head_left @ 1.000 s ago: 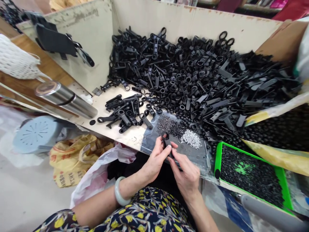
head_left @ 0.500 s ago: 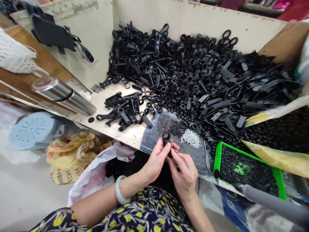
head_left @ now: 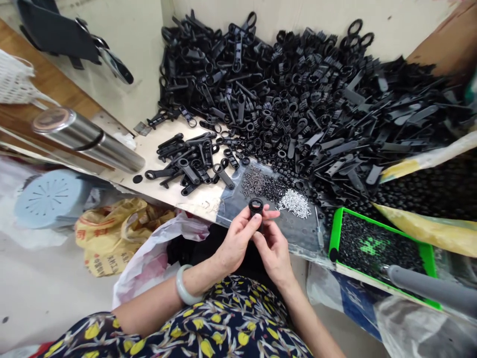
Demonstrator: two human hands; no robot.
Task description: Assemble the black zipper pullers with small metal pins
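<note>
Between my two hands is a black plastic handle with a ring end (head_left: 256, 205), the ring pointing away from me. My left hand (head_left: 238, 236) pinches it just below the ring, thumb on top. My right hand (head_left: 274, 248) closes on its lower part from the right, with a few fingers stretched out behind; that lower end is mostly hidden. Just beyond my hands, on a dark mat (head_left: 233, 211), lie small brown-grey pieces (head_left: 252, 183), small black pieces (head_left: 274, 189) and silver pins (head_left: 295, 203).
A large heap of black plastic parts (head_left: 268, 94) fills the back. Several ring-ended handles (head_left: 194, 164) lie at left beside a steel flask (head_left: 89, 139). At right stand a green tray (head_left: 337, 231) of small black pieces and a grey rod-shaped tool (head_left: 428, 283) reaching over it.
My right hand has shifted left and closer under the handle, its outstretched fingers showing more behind. The ring now faces up more openly. The camera view has tilted slightly downward.
</note>
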